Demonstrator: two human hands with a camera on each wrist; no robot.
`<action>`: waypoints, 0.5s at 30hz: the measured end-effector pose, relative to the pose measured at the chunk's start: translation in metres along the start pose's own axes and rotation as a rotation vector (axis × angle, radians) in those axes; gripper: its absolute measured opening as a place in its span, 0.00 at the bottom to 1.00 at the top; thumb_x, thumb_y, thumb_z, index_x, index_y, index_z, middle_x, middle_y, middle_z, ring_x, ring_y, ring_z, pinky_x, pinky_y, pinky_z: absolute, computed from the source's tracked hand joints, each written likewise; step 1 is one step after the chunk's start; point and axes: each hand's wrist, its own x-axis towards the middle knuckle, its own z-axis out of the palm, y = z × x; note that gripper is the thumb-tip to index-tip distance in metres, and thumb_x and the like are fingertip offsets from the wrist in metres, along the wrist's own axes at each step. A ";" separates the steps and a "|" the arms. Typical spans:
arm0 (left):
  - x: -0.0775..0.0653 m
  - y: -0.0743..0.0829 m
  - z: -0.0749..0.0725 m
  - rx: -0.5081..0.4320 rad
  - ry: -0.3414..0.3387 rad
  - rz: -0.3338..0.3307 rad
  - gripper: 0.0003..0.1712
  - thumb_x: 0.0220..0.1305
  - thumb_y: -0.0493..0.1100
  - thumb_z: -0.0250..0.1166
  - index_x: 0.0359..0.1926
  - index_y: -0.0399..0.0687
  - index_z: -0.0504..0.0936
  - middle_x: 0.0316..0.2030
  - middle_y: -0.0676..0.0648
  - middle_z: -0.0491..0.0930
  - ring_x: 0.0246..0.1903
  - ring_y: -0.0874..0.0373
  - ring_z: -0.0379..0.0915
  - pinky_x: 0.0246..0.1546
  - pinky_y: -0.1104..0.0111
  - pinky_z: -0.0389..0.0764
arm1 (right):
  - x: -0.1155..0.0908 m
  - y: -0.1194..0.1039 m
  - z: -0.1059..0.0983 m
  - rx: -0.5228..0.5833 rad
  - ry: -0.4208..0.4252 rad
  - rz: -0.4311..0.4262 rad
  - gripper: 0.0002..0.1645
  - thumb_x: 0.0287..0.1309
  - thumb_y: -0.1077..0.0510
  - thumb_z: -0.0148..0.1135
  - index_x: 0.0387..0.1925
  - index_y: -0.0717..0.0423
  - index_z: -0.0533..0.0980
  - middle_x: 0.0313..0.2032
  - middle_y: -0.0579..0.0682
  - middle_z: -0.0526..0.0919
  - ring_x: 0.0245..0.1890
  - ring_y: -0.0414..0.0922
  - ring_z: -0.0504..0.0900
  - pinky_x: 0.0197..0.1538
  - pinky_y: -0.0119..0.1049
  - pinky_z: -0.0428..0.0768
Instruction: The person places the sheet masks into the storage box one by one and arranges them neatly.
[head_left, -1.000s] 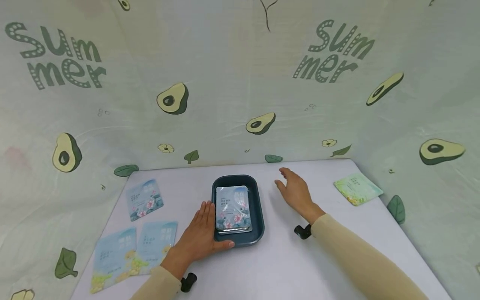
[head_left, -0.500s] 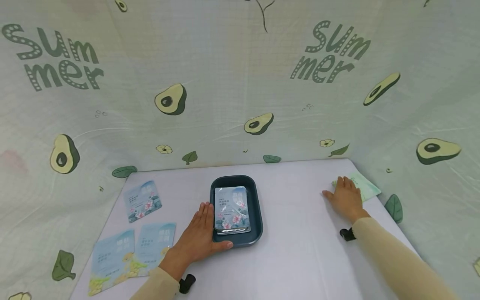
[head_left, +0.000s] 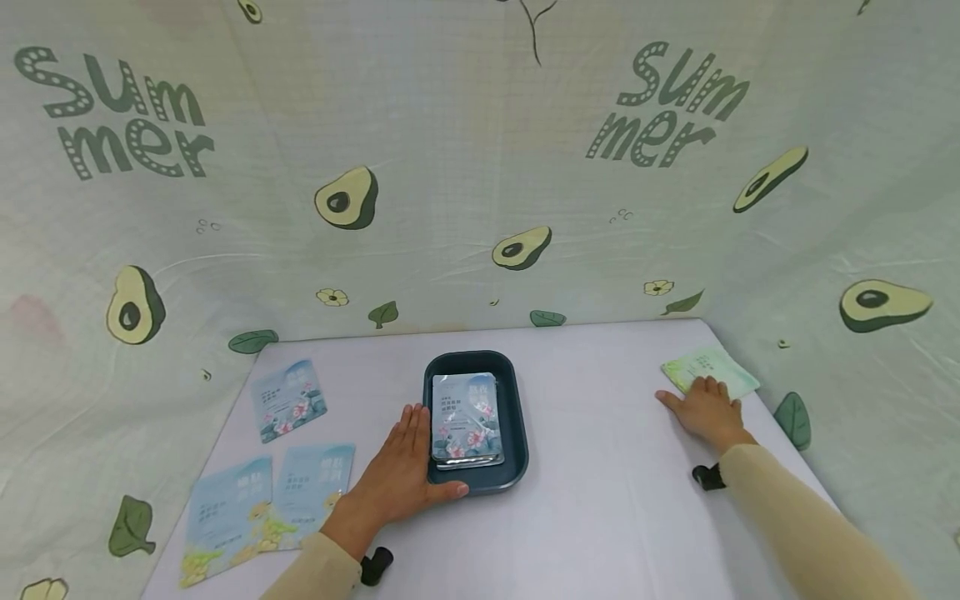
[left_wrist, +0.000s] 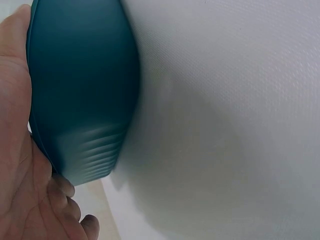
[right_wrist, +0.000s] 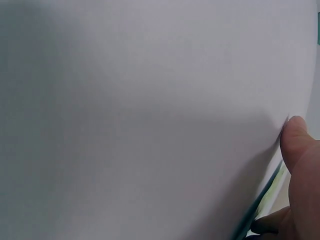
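Observation:
My left hand (head_left: 397, 467) lies along the left side of a dark blue tray (head_left: 516, 433), its fingers straight and its thumb at the near edge. The left wrist view shows that hand against the rim of the tray (left_wrist: 85, 70). Inside the tray is a small stack of flat packets (head_left: 467, 417) printed with pink flowers. On the far right, my right hand (head_left: 708, 412) has its fingertips on the near part of a flat green packet (head_left: 708, 367). In the right wrist view the thumb (right_wrist: 296, 137) touches the tabletop and a strip of green packet (right_wrist: 270, 192) shows beside it.
At the left lie a blue flower-printed packet (head_left: 289, 400) and two larger light blue packets, one (head_left: 228, 517) partly beneath or against the other (head_left: 311, 492). A white tabletop (head_left: 585, 517) carries everything. Behind it hangs a cloth (head_left: 435, 275) with avocado prints.
My right hand has gone from beside the tray out to the green packet at the right, then drawn back a little. The packet has slid slightly left. The left hand has stayed on the tray.

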 end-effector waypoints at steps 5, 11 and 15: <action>0.000 0.001 -0.001 0.007 -0.002 -0.001 0.81 0.55 0.88 0.60 0.84 0.34 0.40 0.85 0.35 0.39 0.85 0.41 0.31 0.83 0.47 0.49 | 0.000 -0.019 0.006 -0.009 0.011 -0.061 0.67 0.75 0.24 0.42 0.73 0.88 0.47 0.73 0.87 0.44 0.75 0.84 0.40 0.71 0.83 0.43; -0.002 0.002 -0.003 0.015 -0.002 0.004 0.80 0.55 0.88 0.59 0.84 0.34 0.40 0.85 0.35 0.40 0.85 0.40 0.32 0.82 0.47 0.50 | -0.004 -0.052 0.021 -0.052 0.043 -0.181 0.61 0.76 0.28 0.48 0.74 0.84 0.51 0.75 0.84 0.50 0.76 0.80 0.47 0.71 0.82 0.47; -0.002 0.003 -0.004 0.014 -0.004 0.001 0.80 0.55 0.88 0.60 0.84 0.34 0.40 0.85 0.36 0.40 0.85 0.41 0.32 0.82 0.47 0.50 | -0.012 -0.077 0.034 -0.082 0.059 -0.286 0.58 0.76 0.30 0.50 0.76 0.80 0.54 0.76 0.81 0.53 0.77 0.78 0.49 0.73 0.80 0.48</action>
